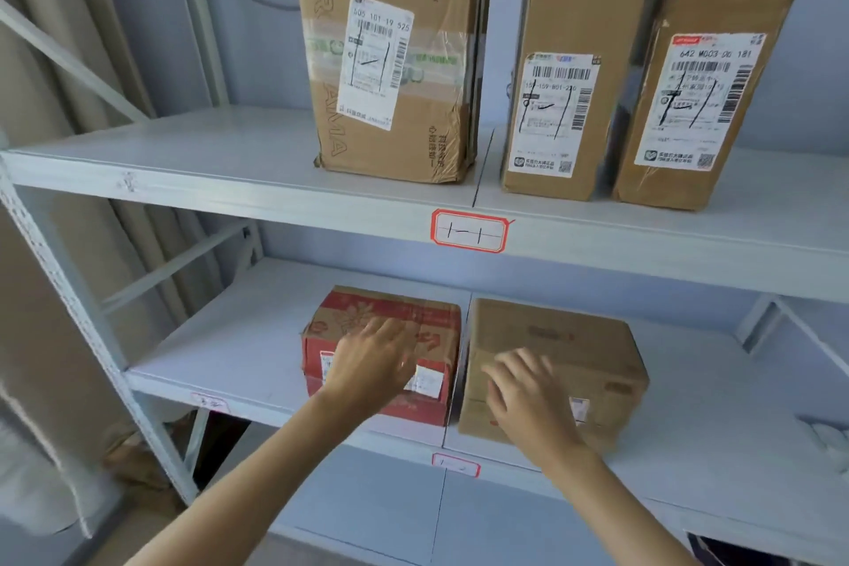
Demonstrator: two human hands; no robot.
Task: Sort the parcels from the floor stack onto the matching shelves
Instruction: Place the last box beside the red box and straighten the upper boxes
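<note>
On the middle shelf [220, 363] a red printed parcel [395, 313] lies beside a plain brown parcel [574, 335]. My left hand [374, 363] reaches over the front of the red parcel with fingers spread and straight. In front of the brown parcel, my right hand [528, 395] has its fingers spread on the box's front top edge. Neither hand grips anything. Up on the upper shelf [193, 152] stand three brown parcels with white labels: a wide one [390, 51], a tall one [569, 60] and a leaning one [698, 83].
A red-framed tag [468, 231] reading 1-1 is stuck to the upper shelf's front edge, and a smaller tag [455, 465] sits under the middle shelf edge. Grey metal uprights [69, 303] and a beige curtain [41, 60] stand to the left. A white item [827, 437] lies far right.
</note>
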